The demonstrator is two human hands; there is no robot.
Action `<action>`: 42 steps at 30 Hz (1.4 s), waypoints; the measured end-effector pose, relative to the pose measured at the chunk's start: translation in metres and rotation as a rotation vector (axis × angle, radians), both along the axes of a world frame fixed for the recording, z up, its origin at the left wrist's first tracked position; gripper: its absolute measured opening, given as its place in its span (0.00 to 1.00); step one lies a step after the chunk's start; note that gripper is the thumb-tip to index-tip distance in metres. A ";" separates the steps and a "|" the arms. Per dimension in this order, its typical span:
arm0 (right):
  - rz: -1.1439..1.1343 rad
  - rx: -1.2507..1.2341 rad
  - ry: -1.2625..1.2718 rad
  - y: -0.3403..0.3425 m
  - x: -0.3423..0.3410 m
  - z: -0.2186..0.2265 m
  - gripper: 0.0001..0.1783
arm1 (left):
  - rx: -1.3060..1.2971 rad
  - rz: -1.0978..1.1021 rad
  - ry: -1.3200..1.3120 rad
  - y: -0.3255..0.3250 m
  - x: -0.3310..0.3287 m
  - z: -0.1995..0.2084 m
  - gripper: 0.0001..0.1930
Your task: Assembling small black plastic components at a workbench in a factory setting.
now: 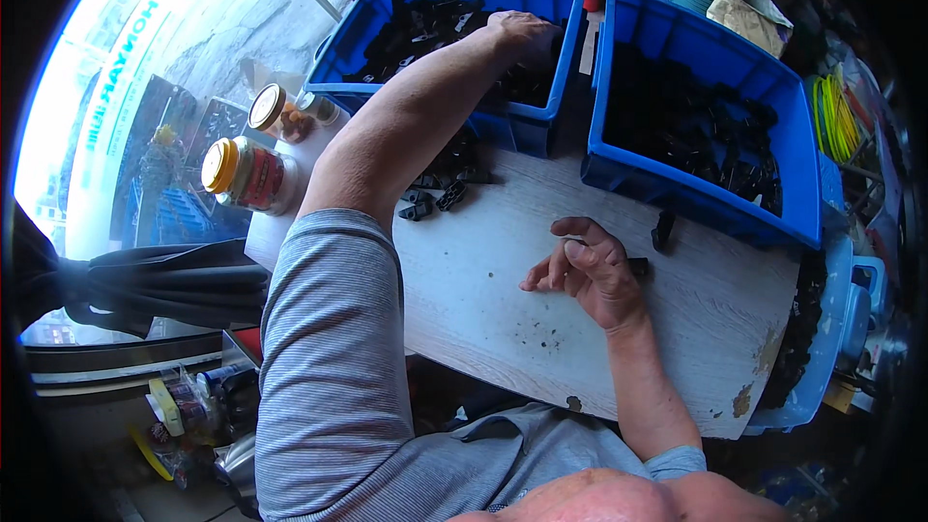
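Note:
My left arm stretches across the table into the left blue bin (440, 101), which is heaped with small black plastic parts (425, 24). At the bin's right side, my left hand (525, 31) reaches down among them, and its fingers are hidden. My right hand (601, 275) rests over the white wood-grain table (464, 280), open, with bent fingers apart and nothing seen in them. Just beside it lie a dark part (638, 267) and a small black piece (663, 230). Several loose black parts (435, 195) sit under my left forearm.
A second blue bin (701, 193) of black parts stands at the right. Two lidded jars, one yellow-capped (256, 179) and one with a pale lid (280, 114), stand by the window. A light-blue tub (822, 367) is beyond the table's right edge. Dark crumbs (541, 336) dot the tabletop.

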State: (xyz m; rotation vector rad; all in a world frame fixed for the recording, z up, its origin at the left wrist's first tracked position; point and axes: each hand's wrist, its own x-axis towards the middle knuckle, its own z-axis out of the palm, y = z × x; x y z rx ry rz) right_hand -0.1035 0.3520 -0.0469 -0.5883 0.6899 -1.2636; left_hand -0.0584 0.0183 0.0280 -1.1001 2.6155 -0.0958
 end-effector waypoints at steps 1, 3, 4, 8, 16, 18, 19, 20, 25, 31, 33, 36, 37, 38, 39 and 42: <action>0.001 -0.003 -0.007 0.000 0.000 0.000 0.22 | 0.000 -0.001 0.000 -0.002 -0.001 -0.001 0.31; 0.006 -0.005 -0.010 0.000 0.001 -0.001 0.22 | 0.120 0.069 0.063 -0.009 -0.001 -0.002 0.30; 0.010 -0.005 -0.012 0.000 0.001 -0.001 0.21 | 0.118 0.071 0.063 -0.012 0.002 -0.003 0.30; 0.007 -0.003 -0.019 0.000 0.000 0.000 0.22 | 0.175 0.073 0.236 -0.011 0.006 0.001 0.31; 0.007 0.015 -0.025 -0.001 0.001 0.003 0.23 | 0.230 0.105 0.501 -0.023 0.025 0.007 0.23; 0.004 0.021 -0.033 -0.001 0.001 0.003 0.24 | 0.219 0.080 0.542 -0.025 0.033 0.011 0.22; 0.006 0.024 -0.041 -0.001 0.001 0.003 0.24 | 0.221 0.075 0.580 -0.026 0.037 0.015 0.22; 0.006 0.026 -0.043 -0.001 0.001 0.003 0.24 | 0.198 0.010 0.647 -0.029 0.043 0.016 0.22; 0.003 0.037 -0.007 0.000 0.000 0.005 0.24 | 0.173 0.014 0.853 -0.018 0.066 0.021 0.22; 0.005 0.044 0.003 0.001 0.002 0.005 0.24 | 0.070 0.011 1.159 0.005 0.108 0.032 0.22; 0.007 0.049 0.007 0.000 0.002 0.006 0.24 | 0.050 0.029 1.240 0.023 0.123 0.039 0.20; 0.006 0.060 0.011 0.000 0.002 0.008 0.24 | 0.269 0.163 1.528 0.056 0.143 0.049 0.25; 0.000 0.061 0.012 -0.001 0.001 0.009 0.24 | 0.272 0.177 1.522 0.067 0.150 0.046 0.25; 0.006 0.071 0.005 0.001 0.001 0.010 0.24 | 0.067 0.149 1.502 0.079 0.159 0.044 0.22; -0.005 0.054 0.028 0.000 0.002 0.011 0.24 | -0.141 0.120 1.468 0.090 0.168 0.043 0.19; -0.028 0.046 0.068 -0.001 0.003 0.011 0.23 | -0.274 0.162 1.497 0.120 0.184 0.022 0.18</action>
